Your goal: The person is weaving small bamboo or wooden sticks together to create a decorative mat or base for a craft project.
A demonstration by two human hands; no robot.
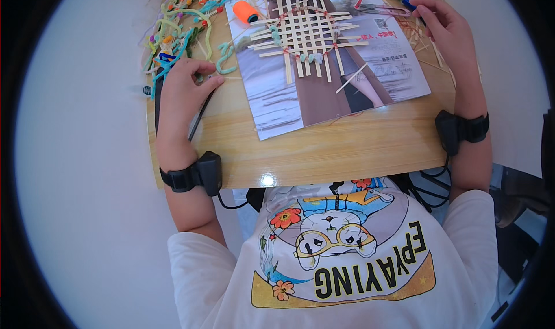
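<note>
Woven lattice of pale strips [306, 33] lies on a glossy printed sheet [274, 112], between my hands. At left, tangled yarn [202, 15] could snag on my left hand [182, 87], its thumb and fingers slightly parted. Mid-table, the lattice's long ends could slip if bumped. My right hand [450, 29] is at a blue-handled tool [408, 1]; I can't tell whether I'm gripping it, but a careless swing could knock the strips. Wood-grain table [347, 155] underneath; pale expanse [75, 155] leftward, dark cables [430, 197] rightward.
</note>
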